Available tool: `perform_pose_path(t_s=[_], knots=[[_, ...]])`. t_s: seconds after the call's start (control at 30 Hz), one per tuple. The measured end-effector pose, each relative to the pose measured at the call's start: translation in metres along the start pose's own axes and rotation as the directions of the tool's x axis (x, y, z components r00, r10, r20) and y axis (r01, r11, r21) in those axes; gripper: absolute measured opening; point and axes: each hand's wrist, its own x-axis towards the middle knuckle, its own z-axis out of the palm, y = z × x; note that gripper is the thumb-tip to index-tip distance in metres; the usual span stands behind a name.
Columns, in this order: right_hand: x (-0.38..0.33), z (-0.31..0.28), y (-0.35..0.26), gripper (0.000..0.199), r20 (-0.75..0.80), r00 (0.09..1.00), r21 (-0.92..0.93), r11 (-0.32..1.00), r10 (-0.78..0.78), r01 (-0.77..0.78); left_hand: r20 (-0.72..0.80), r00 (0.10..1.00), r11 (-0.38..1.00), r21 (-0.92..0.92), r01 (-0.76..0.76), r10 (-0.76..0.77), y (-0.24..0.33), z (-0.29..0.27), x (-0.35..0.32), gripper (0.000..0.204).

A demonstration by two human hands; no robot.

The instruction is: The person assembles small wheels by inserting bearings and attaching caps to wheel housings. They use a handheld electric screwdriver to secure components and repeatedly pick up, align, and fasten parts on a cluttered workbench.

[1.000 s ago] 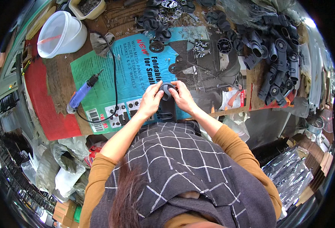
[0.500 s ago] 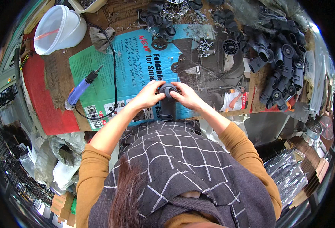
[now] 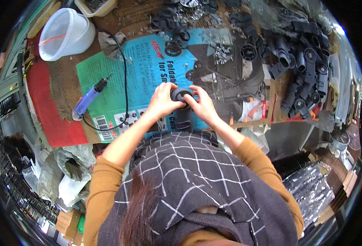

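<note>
A black plastic fitting with a round end and a tubular lower part stands at the near edge of the work surface, in front of my body. My left hand curls around the left side of the round end, fingers at the far side and thumb at the near side. On the other side my right hand grips it too, with the thumb pressed over its top. Left of my hands lies a blue-purple electric screwdriver with a black cord.
Flattened printed cardboard covers the work surface. At the right is a heap of black tubular fittings. Farther off lie loose screws, a black spoked disc and curved black parts. A white bucket stands far left.
The view has shifted slightly. My right thumb has moved onto the top of the round end, and both hands keep hold of the fitting.
</note>
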Motion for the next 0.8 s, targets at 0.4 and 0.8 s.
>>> perform_pose_path(t_s=[0.4, 0.8], knots=[[-0.051, -0.005, -0.076, 0.058, 0.276, 0.959, 0.63, 0.765, -0.063, -0.131, -0.429, 0.903, 0.703, -0.648, -0.293, -0.019, 0.054, -0.028, -0.028, 0.059], [-0.059, -0.011, -0.08, 0.062, -0.041, 0.975, 0.348, 0.911, -0.221, 0.221, -0.247, 0.951, 0.222, -0.953, -0.205, -0.186, 0.075, -0.021, -0.032, 0.052]])
